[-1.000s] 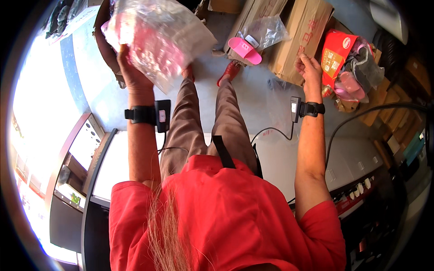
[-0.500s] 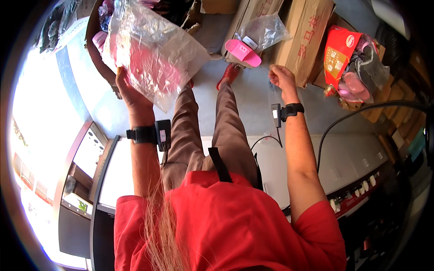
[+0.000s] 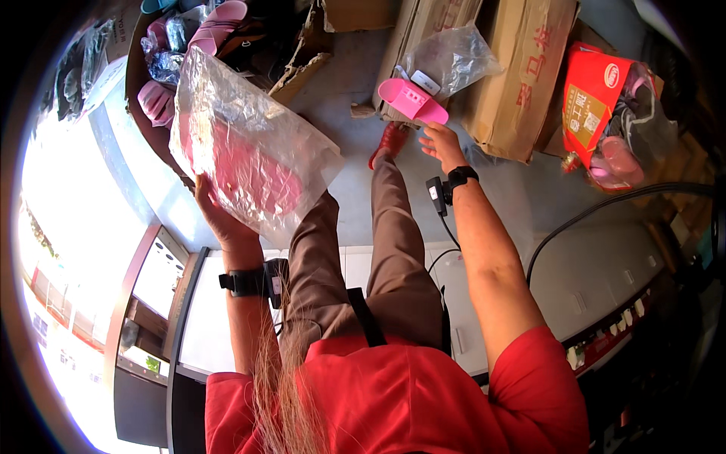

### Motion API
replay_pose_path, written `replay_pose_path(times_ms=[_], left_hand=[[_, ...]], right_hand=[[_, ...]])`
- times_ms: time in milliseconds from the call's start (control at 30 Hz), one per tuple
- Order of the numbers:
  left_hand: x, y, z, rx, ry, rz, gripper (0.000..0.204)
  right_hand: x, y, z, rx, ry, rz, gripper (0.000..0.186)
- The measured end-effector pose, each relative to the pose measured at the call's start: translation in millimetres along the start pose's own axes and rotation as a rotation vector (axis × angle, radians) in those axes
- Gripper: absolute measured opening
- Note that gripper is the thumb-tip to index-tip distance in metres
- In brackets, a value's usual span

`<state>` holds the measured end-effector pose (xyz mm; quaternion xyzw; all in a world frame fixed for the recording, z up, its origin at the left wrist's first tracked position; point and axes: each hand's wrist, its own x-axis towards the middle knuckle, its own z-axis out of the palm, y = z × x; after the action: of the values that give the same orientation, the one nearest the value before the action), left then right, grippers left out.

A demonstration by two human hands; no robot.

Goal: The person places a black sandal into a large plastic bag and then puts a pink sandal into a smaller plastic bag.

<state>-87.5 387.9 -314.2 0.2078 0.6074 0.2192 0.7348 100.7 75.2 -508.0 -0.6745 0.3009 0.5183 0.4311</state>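
Observation:
My left hand (image 3: 215, 208) grips the lower left edge of a clear plastic bag (image 3: 257, 151) with a flat pink item inside, held over my left leg. My right hand (image 3: 442, 144) is open, fingers slightly curled and apart, with nothing visible in it, just below a bright pink slide sandal (image 3: 414, 103). That sandal lies on a long cardboard box (image 3: 390, 60) with a white tag and a crumpled clear bag (image 3: 465, 57) beside it; I cannot tell whether my fingertips touch it.
An open carton (image 3: 299, 64) at upper left holds several bagged slippers. Another long carton (image 3: 518, 83) and a red bag (image 3: 582, 91) of footwear sit at upper right. A black cable (image 3: 586, 216) arches at right. My feet and legs occupy the middle floor.
My left hand has lowered with the bag, uncovering more of the carton. My right hand has moved leftward and lower, its fingers now reaching up beneath the pink sandal. The view has shifted.

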Motion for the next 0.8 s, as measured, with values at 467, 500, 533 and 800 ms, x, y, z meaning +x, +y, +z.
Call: replay_pose_path(times_ms=[467, 500, 533, 800], left_hand=[[27.4, -41.3, -19.3, 0.043, 0.080, -0.066, 0.068], [28.6, -41.6, -19.6, 0.047, 0.087, -0.069, 0.068], [30.0, -40.8, -18.3, 0.020, 0.065, -0.091, 0.068], [27.4, -38.3, -1.3, 0.036, 0.048, -0.082, 0.061]], right_hand=[[116.9, 33.9, 29.9, 0.202, 0.009, 0.072, 0.046], [124.9, 39.2, 28.7, 0.260, -0.034, 0.052, 0.045], [132.5, 45.8, 27.4, 0.319, -0.076, 0.030, 0.044], [113.8, 29.7, 20.8, 0.189, 0.063, 0.068, 0.024]])
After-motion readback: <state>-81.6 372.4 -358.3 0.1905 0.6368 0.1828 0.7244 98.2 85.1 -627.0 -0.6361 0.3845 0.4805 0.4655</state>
